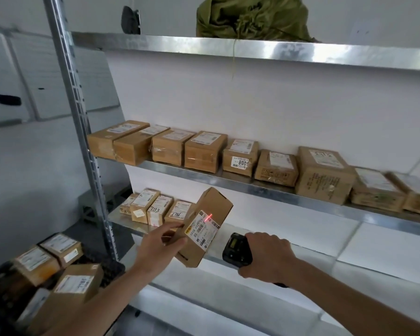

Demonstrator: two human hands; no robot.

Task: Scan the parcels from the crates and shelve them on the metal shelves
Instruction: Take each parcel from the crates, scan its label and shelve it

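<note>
My left hand [161, 247] grips a tall brown cardboard parcel [212, 207], tilted, with its white barcode label facing me in front of the lower shelf. A red scan line falls on that label [203, 227]. My right hand [267, 257] holds a black handheld scanner [235, 251] just right of the parcel, pointed at it. At the bottom left a dark crate [112, 270] holds several labelled parcels [75, 286]. The middle metal shelf [228, 181] carries a row of several parcels; the lower shelf [124, 220] has several small ones at its left end.
A perforated steel upright [78, 112] stands at the left of the rack. On the top shelf [252, 48] sit a green sack [252, 18] and a dark object [130, 20]. White panels lean on the wall at left.
</note>
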